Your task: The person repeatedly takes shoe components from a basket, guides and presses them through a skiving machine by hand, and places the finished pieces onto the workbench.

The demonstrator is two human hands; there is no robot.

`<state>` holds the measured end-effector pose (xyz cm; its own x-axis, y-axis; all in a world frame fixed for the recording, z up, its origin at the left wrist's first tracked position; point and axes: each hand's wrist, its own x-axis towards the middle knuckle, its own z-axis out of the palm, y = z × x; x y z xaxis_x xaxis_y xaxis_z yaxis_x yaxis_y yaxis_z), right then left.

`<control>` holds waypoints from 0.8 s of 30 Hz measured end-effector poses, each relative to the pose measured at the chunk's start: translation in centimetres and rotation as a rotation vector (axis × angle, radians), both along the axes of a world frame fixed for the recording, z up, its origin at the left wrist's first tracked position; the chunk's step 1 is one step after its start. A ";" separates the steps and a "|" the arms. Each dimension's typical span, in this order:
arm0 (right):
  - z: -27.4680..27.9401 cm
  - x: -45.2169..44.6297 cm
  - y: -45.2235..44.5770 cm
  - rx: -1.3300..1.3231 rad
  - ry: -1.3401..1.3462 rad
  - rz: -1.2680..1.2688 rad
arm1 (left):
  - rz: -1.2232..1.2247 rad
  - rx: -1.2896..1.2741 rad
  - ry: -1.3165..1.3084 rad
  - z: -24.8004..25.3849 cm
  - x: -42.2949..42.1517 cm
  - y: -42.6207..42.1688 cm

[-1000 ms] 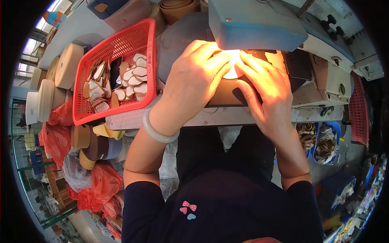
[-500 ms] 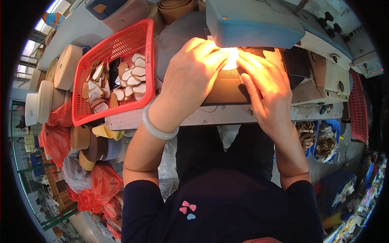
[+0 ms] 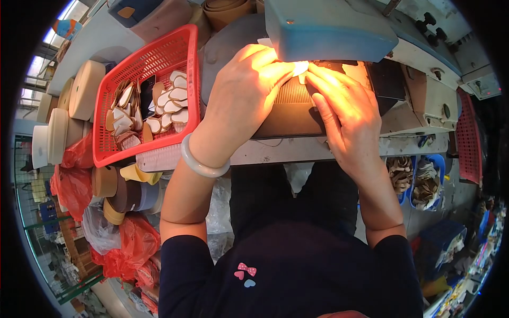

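Observation:
Under the blue machine housing [image 3: 331,37], a small, brightly lit white piece [image 3: 300,68] lies between my hands, its outline partly lost in glare. My left hand [image 3: 246,87] is closed, with thumb and fingertips pinching the piece from the left. From the other side, my right hand [image 3: 347,108] reaches in with fingers stretched out and fingertips at the piece's right edge; its thumb stands apart. Below the fingertips shows a ribbed brown plate [image 3: 291,100]. To the left, a red plastic basket [image 3: 101,151] holds many small white pieces with brown edges [image 3: 172,100].
Rolls of strip material [image 3: 87,87] stand at the left, above red plastic bags [image 3: 138,238]. The pale table edge [image 3: 286,150] runs before my lap. Blue bins of scraps [image 3: 427,183] sit low on the right, near a red perforated basket [image 3: 468,143].
My left hand has shifted slightly left and down. The white piece shows smaller between the fingertips, and more of the ribbed plate is visible. The red basket sits slightly farther left in view.

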<state>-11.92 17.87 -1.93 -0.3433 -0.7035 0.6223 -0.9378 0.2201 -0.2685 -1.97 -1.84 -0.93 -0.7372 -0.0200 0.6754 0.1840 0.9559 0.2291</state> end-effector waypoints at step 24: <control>-0.3 -0.2 -0.4 -0.065 0.064 -0.001 | -0.058 -0.067 0.038 0.0 -0.1 -0.1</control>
<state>-12.09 17.46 -2.28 -0.3015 -0.6608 0.6874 -0.9535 0.2048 -0.2213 -2.07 -1.89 -0.94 -0.7098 0.0684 0.7010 0.2468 0.9563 0.1566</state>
